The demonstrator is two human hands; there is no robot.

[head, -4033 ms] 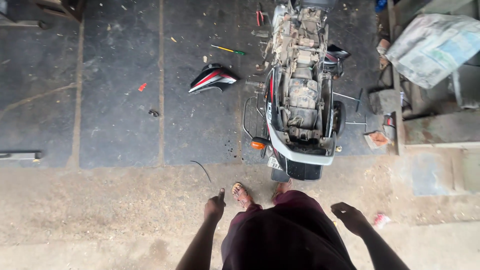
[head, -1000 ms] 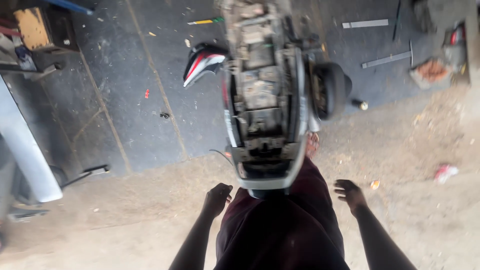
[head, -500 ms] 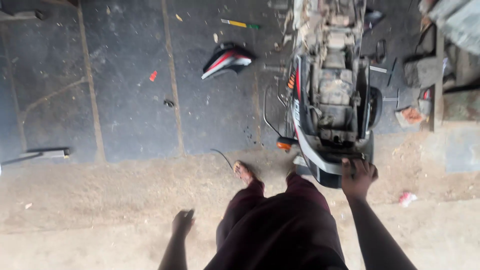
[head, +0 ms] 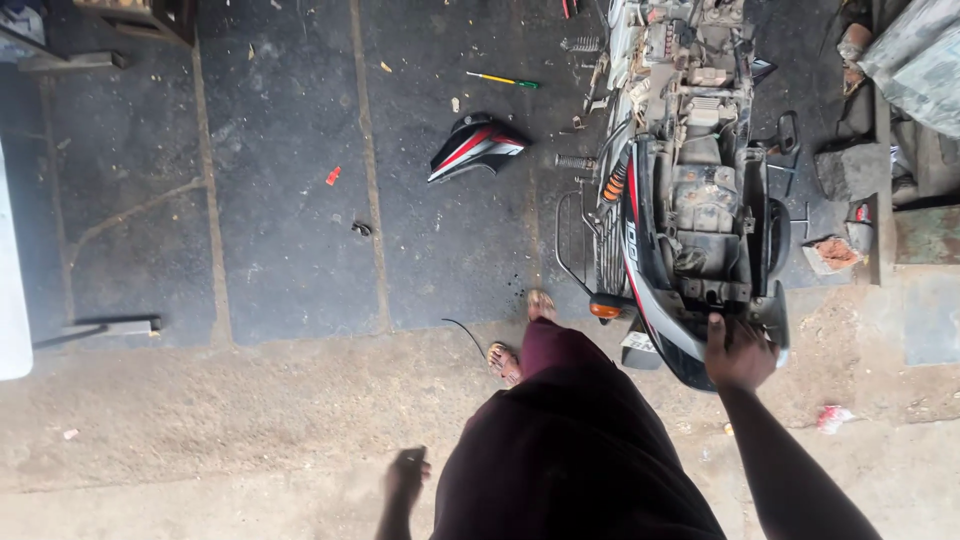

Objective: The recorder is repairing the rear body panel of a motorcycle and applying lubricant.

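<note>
Right hand (head: 738,352) at lower right, fingers curled on the stripped motorcycle's tail (head: 700,330), left hand (head: 407,474) at bottom centre, loosely curled, holding nothing

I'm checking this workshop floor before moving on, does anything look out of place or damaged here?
Yes. The motorcycle stands stripped, seat and side covers off, its frame and internals bare; the right hand rests on its tail. One red-and-black body panel lies loose on the floor beside it, with a screwdriver and small parts scattered nearby.
</note>
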